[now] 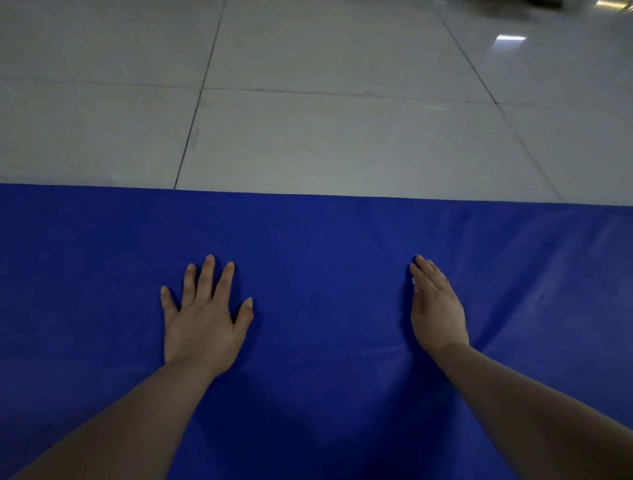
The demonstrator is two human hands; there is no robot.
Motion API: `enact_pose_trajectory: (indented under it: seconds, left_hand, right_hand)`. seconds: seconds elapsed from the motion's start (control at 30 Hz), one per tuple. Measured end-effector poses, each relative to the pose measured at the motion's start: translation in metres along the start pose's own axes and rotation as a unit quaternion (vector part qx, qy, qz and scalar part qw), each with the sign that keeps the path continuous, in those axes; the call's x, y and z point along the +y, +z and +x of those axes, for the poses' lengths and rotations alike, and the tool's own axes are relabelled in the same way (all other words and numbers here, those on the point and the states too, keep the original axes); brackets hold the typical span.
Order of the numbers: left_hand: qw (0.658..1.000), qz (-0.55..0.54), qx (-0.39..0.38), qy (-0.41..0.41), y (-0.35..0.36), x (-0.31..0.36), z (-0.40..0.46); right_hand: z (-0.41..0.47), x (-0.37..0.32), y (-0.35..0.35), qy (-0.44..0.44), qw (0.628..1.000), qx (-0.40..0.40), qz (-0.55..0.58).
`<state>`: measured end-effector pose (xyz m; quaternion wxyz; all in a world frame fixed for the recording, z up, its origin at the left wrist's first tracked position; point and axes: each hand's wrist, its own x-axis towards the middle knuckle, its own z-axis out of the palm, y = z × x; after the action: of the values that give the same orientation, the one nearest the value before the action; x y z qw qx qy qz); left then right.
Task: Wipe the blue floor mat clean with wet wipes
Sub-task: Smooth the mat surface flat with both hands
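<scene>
Blue floor mat [325, 246] lies flat across the near half of the view, its far edge running left to right against the floor; it runs out of view left, right and near.

Left hand [202, 318]: palm down on the mat, fingers straight and spread, grasping nothing. Right hand [436, 308]: tilted toward its outer edge, fingers straight and together, touching the mat. A small pale speck shows at the index side of this hand; too small to tell if it is a bit of wipe or only a glint. No wet wipe can be made out under or in either hand, and no wipe packet is in view.

Progress, as a judgement: wiping does not look under way. Both hands seem to be bracing or smoothing the mat. No wet streaks, smears or obvious dirt show on the blue, so what has been cleaned cannot be read. Fetching a wipe and working over the visible stretch appear to remain.

Surface: smooth, slightly glossy covering, soft creases right of the right hand and a shallow dip between the arms; likely padded and yielding.

Room: pale tiled floor [342, 130] with dark grout lines, light glare far right, dim overall. A dark blurred shape [544, 4] at the far right edge, unidentifiable.
</scene>
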<state>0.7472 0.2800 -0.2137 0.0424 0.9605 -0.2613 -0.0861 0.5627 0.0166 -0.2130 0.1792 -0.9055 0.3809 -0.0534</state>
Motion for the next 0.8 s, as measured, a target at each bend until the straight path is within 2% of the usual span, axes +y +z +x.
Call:
enact_pose_trajectory:
  seconds: [0.57,0.7,0.8]
  left_hand:
    - [0.999,0.006,-0.033,0.003,-0.006,0.0,-0.001]
    - [0.999,-0.036,0.009,0.027,-0.012,0.001,-0.017]
    - [0.998,-0.034,0.008,0.06,-0.018,0.001,-0.037]
  right_hand:
    - [0.006,-0.007,-0.014,0.005,0.999,-0.029,-0.035]
    - [-0.015,-0.008,-0.024,-0.027,0.997,-0.045,-0.065]
    - [-0.039,0.0,-0.035,-0.064,0.992,-0.069,-0.089]
